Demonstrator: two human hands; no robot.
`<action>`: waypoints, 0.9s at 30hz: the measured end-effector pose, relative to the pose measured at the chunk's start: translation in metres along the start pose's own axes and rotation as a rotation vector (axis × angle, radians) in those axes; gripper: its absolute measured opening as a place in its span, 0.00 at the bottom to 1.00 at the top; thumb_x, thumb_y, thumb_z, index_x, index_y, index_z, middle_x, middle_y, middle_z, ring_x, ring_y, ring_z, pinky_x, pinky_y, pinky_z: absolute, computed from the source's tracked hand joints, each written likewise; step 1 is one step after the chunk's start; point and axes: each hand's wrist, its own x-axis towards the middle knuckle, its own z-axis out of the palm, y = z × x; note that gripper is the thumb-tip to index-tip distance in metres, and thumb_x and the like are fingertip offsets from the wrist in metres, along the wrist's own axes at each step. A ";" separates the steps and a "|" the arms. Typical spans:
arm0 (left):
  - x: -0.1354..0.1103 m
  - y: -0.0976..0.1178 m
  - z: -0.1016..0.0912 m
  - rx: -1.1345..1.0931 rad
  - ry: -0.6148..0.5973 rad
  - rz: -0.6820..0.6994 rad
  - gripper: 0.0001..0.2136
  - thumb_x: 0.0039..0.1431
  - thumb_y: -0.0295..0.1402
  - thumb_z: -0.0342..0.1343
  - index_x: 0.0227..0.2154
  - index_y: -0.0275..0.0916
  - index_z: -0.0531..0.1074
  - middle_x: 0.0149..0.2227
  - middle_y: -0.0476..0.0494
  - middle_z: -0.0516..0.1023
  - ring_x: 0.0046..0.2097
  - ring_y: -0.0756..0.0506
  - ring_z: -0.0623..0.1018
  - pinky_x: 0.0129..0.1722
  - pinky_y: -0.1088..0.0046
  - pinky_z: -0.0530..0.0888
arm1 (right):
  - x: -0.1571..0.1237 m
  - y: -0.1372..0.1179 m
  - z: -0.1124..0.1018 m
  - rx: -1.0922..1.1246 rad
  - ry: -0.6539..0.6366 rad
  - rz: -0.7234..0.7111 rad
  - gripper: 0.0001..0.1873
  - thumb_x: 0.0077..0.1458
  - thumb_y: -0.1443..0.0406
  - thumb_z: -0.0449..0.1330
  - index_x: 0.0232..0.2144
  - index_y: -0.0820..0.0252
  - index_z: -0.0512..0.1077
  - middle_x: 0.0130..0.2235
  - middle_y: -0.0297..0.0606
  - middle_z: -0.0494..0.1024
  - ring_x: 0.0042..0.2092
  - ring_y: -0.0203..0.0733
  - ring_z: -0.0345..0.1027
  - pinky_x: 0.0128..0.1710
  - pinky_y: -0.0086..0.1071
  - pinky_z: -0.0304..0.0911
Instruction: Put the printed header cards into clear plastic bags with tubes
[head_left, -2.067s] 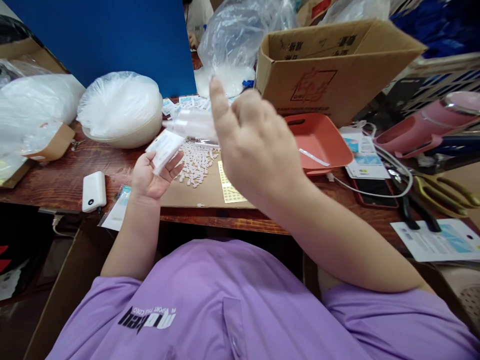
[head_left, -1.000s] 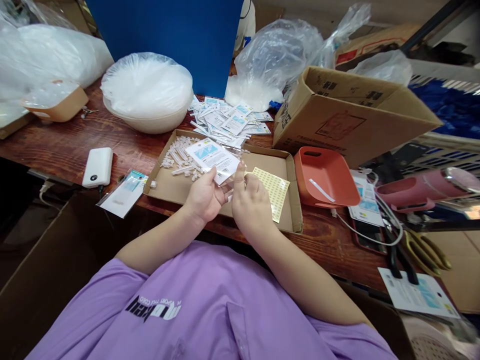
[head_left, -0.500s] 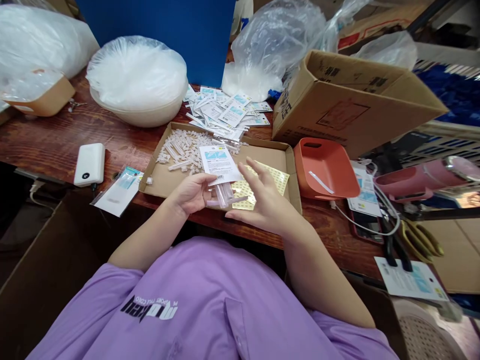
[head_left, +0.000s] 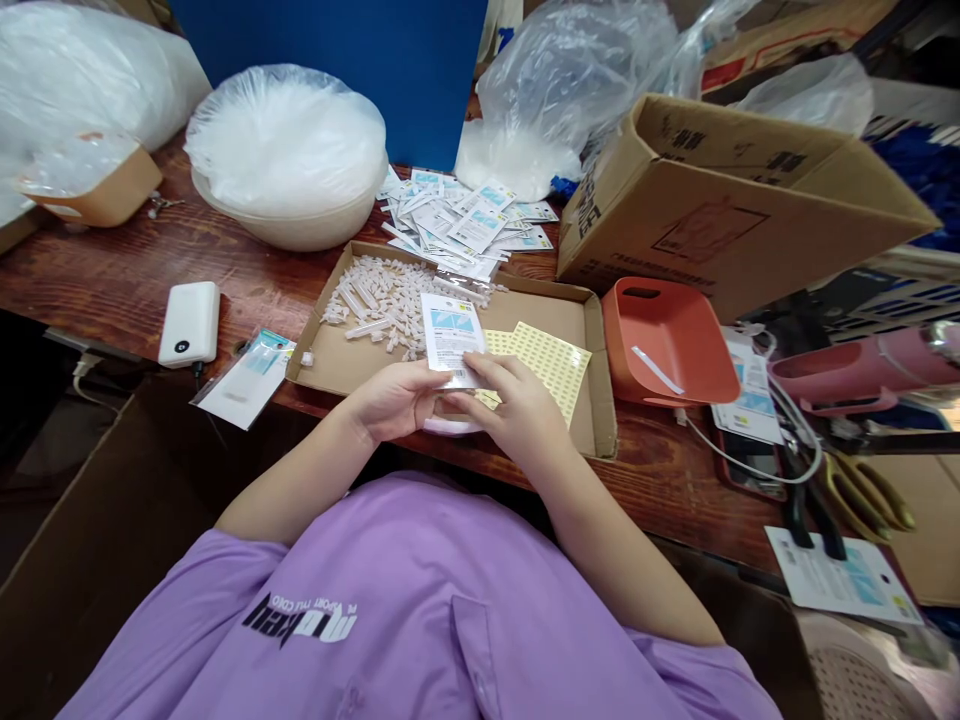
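Note:
My left hand [head_left: 394,400] and my right hand [head_left: 517,405] meet over the near edge of a shallow cardboard tray [head_left: 596,400]. Both pinch the lower end of a small clear packet with a white and blue printed card [head_left: 451,338], held upright. In the tray lie a heap of small clear plastic pieces [head_left: 382,295] and a yellow sheet of stickers [head_left: 551,360]. A pile of the same printed packets [head_left: 457,225] lies behind the tray.
An orange plastic basket [head_left: 667,345] stands right of the tray, a cardboard box [head_left: 727,200] behind it. A white bowl under plastic [head_left: 289,165] is at back left. A white power bank [head_left: 189,322] and one packet [head_left: 244,380] lie at left. Scissors [head_left: 862,490] and cables are at right.
My right hand, open beside the packet half a second ago, has closed onto its lower end next to my left hand. The packet now stands upright over the tray's near edge.

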 end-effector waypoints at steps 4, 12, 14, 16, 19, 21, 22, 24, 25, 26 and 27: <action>-0.004 -0.004 -0.004 0.033 -0.113 -0.052 0.16 0.59 0.26 0.52 0.51 0.34 0.69 0.46 0.34 0.78 0.43 0.40 0.80 0.48 0.57 0.73 | 0.000 0.000 0.003 -0.132 0.051 0.015 0.26 0.50 0.64 0.59 0.52 0.66 0.70 0.46 0.54 0.73 0.49 0.56 0.68 0.49 0.51 0.66; -0.011 -0.005 -0.012 0.049 -0.081 -0.075 0.20 0.57 0.27 0.55 0.53 0.38 0.67 0.51 0.33 0.75 0.48 0.38 0.78 0.46 0.60 0.73 | -0.009 0.008 0.001 -0.059 -0.171 -0.051 0.29 0.56 0.70 0.49 0.60 0.58 0.60 0.63 0.47 0.59 0.64 0.51 0.52 0.60 0.52 0.57; -0.011 -0.005 -0.013 0.043 -0.090 -0.076 0.18 0.57 0.26 0.55 0.52 0.37 0.69 0.50 0.33 0.76 0.47 0.38 0.78 0.46 0.59 0.73 | -0.010 0.009 -0.001 -0.058 -0.207 -0.068 0.29 0.57 0.70 0.49 0.61 0.60 0.59 0.63 0.48 0.59 0.64 0.51 0.52 0.60 0.52 0.57; -0.010 -0.004 -0.013 0.032 -0.089 -0.091 0.17 0.56 0.25 0.55 0.50 0.36 0.70 0.49 0.33 0.77 0.46 0.39 0.79 0.46 0.60 0.73 | -0.011 0.009 -0.004 -0.051 -0.249 -0.093 0.28 0.58 0.69 0.48 0.61 0.61 0.59 0.63 0.49 0.59 0.64 0.50 0.52 0.60 0.50 0.58; -0.010 -0.004 -0.010 0.010 -0.093 -0.103 0.16 0.56 0.25 0.55 0.49 0.34 0.71 0.48 0.33 0.77 0.46 0.39 0.78 0.47 0.59 0.73 | -0.011 0.006 -0.003 -0.086 -0.221 -0.069 0.24 0.59 0.70 0.47 0.57 0.61 0.64 0.60 0.48 0.65 0.60 0.48 0.60 0.57 0.47 0.62; -0.009 -0.005 -0.007 0.009 -0.088 -0.107 0.17 0.56 0.26 0.56 0.50 0.35 0.71 0.49 0.33 0.77 0.47 0.39 0.78 0.49 0.58 0.72 | -0.010 0.003 0.000 -0.140 -0.159 -0.025 0.23 0.57 0.72 0.47 0.53 0.62 0.69 0.55 0.48 0.71 0.56 0.48 0.67 0.54 0.46 0.66; -0.009 -0.006 -0.006 0.014 -0.080 -0.108 0.18 0.56 0.26 0.56 0.50 0.35 0.70 0.50 0.33 0.76 0.48 0.39 0.78 0.49 0.57 0.72 | -0.010 0.001 0.002 -0.174 -0.129 0.001 0.22 0.56 0.74 0.47 0.50 0.63 0.70 0.52 0.48 0.74 0.53 0.48 0.69 0.51 0.45 0.68; -0.008 -0.009 -0.005 0.029 -0.060 -0.110 0.18 0.55 0.26 0.56 0.50 0.35 0.70 0.50 0.33 0.76 0.48 0.39 0.77 0.49 0.58 0.72 | -0.009 -0.002 0.004 -0.228 -0.095 0.047 0.23 0.53 0.76 0.47 0.47 0.63 0.72 0.47 0.47 0.78 0.48 0.49 0.72 0.46 0.44 0.71; -0.007 -0.010 -0.006 0.035 -0.053 -0.108 0.17 0.55 0.26 0.56 0.49 0.35 0.71 0.49 0.33 0.76 0.47 0.39 0.77 0.49 0.59 0.72 | -0.009 -0.003 0.004 -0.233 -0.097 0.054 0.23 0.52 0.76 0.48 0.47 0.62 0.72 0.45 0.47 0.78 0.47 0.49 0.73 0.45 0.43 0.71; -0.006 -0.011 -0.007 0.038 -0.044 -0.102 0.17 0.55 0.26 0.56 0.49 0.35 0.71 0.49 0.33 0.77 0.46 0.40 0.78 0.48 0.59 0.72 | -0.009 -0.004 0.002 -0.218 -0.107 0.048 0.22 0.52 0.74 0.49 0.48 0.62 0.71 0.45 0.47 0.78 0.47 0.49 0.73 0.45 0.43 0.71; -0.005 -0.011 -0.008 0.037 -0.034 -0.090 0.16 0.55 0.26 0.56 0.48 0.34 0.71 0.47 0.33 0.77 0.45 0.40 0.78 0.47 0.60 0.73 | -0.010 -0.005 0.001 -0.189 -0.119 0.028 0.22 0.53 0.72 0.51 0.50 0.63 0.70 0.47 0.47 0.77 0.48 0.49 0.72 0.46 0.44 0.71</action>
